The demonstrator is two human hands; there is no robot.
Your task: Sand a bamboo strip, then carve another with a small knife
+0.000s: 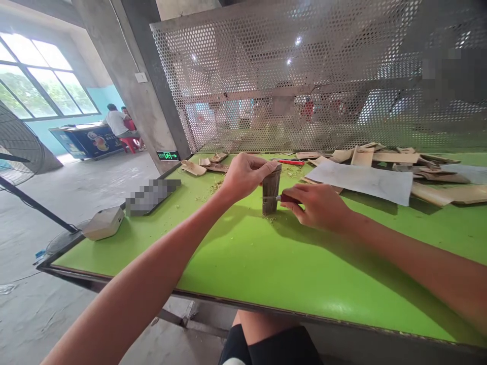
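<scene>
A short brownish bamboo piece point(271, 192) stands upright on the green table point(243, 253). My left hand point(243, 175) is closed over its top, holding it steady. My right hand point(317, 205) is closed on a small red-handled knife point(286, 198), whose blade end touches the side of the bamboo piece near its lower half. Fine green shavings point(271, 219) lie around the base of the piece.
Several cut bamboo strips point(380, 157) and a grey sheet point(361, 180) lie at the back right. A red pen point(291, 162) lies behind the piece. A small beige box point(103, 223) sits at the left edge. A perforated metal screen point(304, 76) walls the table's far side. Two people sit far off at left.
</scene>
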